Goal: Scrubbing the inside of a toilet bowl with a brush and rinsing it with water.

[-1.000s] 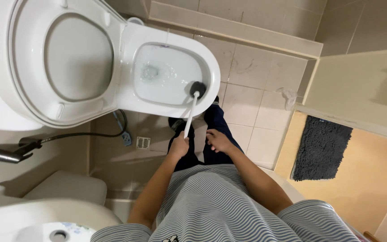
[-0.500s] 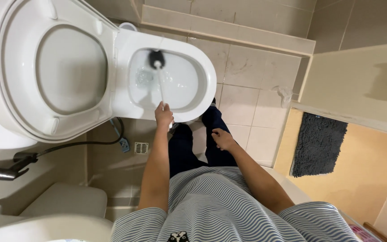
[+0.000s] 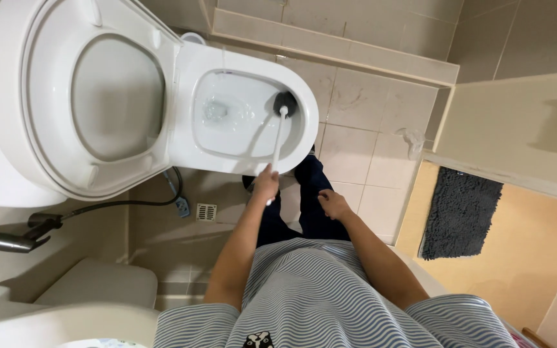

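Note:
My left hand (image 3: 266, 183) is shut on the white handle of a toilet brush (image 3: 279, 132). The brush's black head (image 3: 285, 102) presses against the inner wall of the white toilet bowl (image 3: 304, 138), on the right side near the front rim. Water lies at the bottom of the bowl. The seat and lid (image 3: 53, 96) are raised to the left. My right hand (image 3: 334, 205) hangs relaxed and holds nothing, above my dark trouser legs (image 3: 311, 193).
A bidet sprayer (image 3: 11, 237) with a dark hose hangs at the left, near a floor drain (image 3: 206, 211). A dark grey mat (image 3: 460, 212) lies beyond the doorway at the right. The rim of a white basin (image 3: 66, 316) shows at the bottom left.
The brush head has swept from the far side of the bowl to the right front wall. My left hand has shifted right and down with it. The right hand has barely moved.

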